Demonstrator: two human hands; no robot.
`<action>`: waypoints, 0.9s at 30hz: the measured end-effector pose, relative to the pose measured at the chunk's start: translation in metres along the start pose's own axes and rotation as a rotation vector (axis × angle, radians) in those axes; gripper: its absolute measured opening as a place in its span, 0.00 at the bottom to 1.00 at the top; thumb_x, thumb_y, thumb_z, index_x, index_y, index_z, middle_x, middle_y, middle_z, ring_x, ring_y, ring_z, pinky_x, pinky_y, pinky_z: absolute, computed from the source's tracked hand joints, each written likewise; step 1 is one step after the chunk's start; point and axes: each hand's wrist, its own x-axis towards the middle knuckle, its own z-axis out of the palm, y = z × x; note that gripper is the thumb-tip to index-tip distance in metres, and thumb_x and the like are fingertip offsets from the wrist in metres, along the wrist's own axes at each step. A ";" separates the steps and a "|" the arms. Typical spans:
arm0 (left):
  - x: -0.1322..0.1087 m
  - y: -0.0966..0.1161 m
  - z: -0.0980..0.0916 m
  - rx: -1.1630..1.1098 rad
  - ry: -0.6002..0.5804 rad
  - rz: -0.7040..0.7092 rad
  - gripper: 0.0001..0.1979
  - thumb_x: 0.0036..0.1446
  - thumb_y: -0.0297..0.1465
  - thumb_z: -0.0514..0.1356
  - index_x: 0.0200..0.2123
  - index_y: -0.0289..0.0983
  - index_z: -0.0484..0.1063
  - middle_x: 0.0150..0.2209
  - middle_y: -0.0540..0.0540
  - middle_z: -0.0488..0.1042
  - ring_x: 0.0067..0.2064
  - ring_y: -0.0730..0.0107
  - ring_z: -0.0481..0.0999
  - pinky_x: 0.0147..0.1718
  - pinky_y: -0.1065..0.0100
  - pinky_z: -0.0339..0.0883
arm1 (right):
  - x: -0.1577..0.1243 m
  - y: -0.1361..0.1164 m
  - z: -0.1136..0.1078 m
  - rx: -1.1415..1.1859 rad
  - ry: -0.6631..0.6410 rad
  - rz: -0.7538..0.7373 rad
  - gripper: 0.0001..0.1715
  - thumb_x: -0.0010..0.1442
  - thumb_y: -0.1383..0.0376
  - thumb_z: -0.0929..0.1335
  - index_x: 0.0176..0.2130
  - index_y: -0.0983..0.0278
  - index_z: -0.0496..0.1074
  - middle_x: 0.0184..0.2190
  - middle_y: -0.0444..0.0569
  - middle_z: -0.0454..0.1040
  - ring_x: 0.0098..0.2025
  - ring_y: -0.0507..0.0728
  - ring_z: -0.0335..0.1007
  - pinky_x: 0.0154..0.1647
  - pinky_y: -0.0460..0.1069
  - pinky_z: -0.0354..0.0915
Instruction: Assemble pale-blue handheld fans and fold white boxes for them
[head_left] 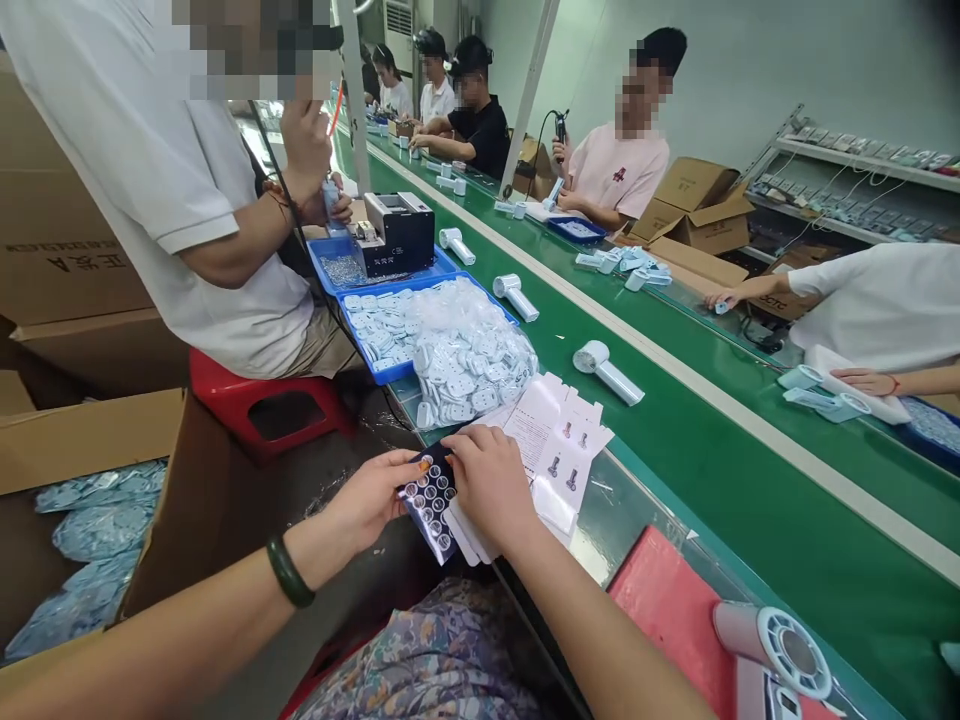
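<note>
Evidently a sticker is being worked off the sheet [436,512], or so it looks to me from the way both hands meet at its far end. That sheet sits at the near edge of the bench, left of the printed cards [551,440]. The left hand [373,492] pinches it, thumb on top; the right hand [491,480] is half curled over its far right corner (whether those fingertips have anything, I can't tell). The next move, I'd judge, calls for a steady left grip and a light, clean lift.
</note>
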 end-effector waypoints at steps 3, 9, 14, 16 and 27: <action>-0.001 0.002 0.006 -0.015 -0.038 -0.035 0.18 0.43 0.24 0.73 0.41 0.33 0.80 0.33 0.44 0.79 0.30 0.69 0.76 0.28 0.70 0.72 | 0.013 0.006 0.005 0.059 -0.007 0.048 0.12 0.70 0.66 0.65 0.49 0.57 0.77 0.48 0.50 0.77 0.50 0.63 0.69 0.50 0.58 0.62; 0.004 -0.006 0.008 -0.081 -0.063 -0.066 0.20 0.43 0.26 0.73 0.43 0.35 0.81 0.34 0.43 0.80 0.31 0.67 0.78 0.30 0.69 0.73 | 0.010 0.016 0.003 0.202 -0.004 0.015 0.08 0.67 0.66 0.70 0.47 0.58 0.76 0.48 0.47 0.78 0.51 0.59 0.71 0.54 0.55 0.60; 0.011 -0.010 0.012 -0.075 -0.026 0.000 0.18 0.39 0.28 0.76 0.37 0.36 0.79 0.31 0.47 0.79 0.30 0.70 0.76 0.30 0.71 0.71 | 0.010 0.019 -0.001 0.295 -0.008 0.022 0.10 0.66 0.69 0.71 0.47 0.58 0.77 0.49 0.45 0.80 0.54 0.57 0.73 0.56 0.54 0.60; 0.011 -0.010 0.013 -0.046 -0.013 0.022 0.19 0.37 0.30 0.77 0.36 0.36 0.79 0.30 0.48 0.78 0.30 0.71 0.75 0.29 0.72 0.69 | 0.011 0.020 -0.001 0.322 -0.017 0.015 0.09 0.66 0.68 0.72 0.46 0.58 0.77 0.49 0.45 0.80 0.54 0.57 0.73 0.56 0.54 0.60; 0.023 0.027 0.001 0.329 0.044 0.163 0.30 0.32 0.42 0.80 0.41 0.39 0.82 0.40 0.46 0.83 0.40 0.62 0.78 0.35 0.70 0.70 | 0.028 0.002 -0.001 0.409 0.123 0.007 0.02 0.65 0.67 0.71 0.39 0.59 0.74 0.45 0.42 0.81 0.50 0.52 0.77 0.57 0.50 0.66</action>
